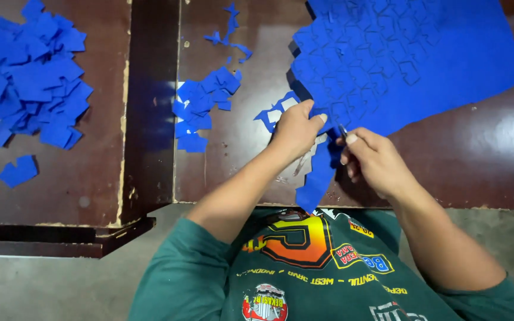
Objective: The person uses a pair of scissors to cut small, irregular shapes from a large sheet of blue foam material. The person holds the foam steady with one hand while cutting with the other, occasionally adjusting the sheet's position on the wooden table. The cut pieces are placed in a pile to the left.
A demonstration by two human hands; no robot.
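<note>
Left hand [295, 128] pinches the near edge of the pre-cut blue sheet [447, 53] on the table [477, 154]; right hand [373, 160] pinches a blue piece [322, 172] beside it. Step judged: separating 1 piece. Next move needs a steady pull along the cut.

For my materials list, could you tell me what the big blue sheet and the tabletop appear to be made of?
Blue sheet: probably thin foam or felt, matte; it shows no glare, and its die-cut outlines have clean edges. Tabletop: dark brown wood or laminate, glossy; it reflects light, and its edges are chipped pale.
</note>
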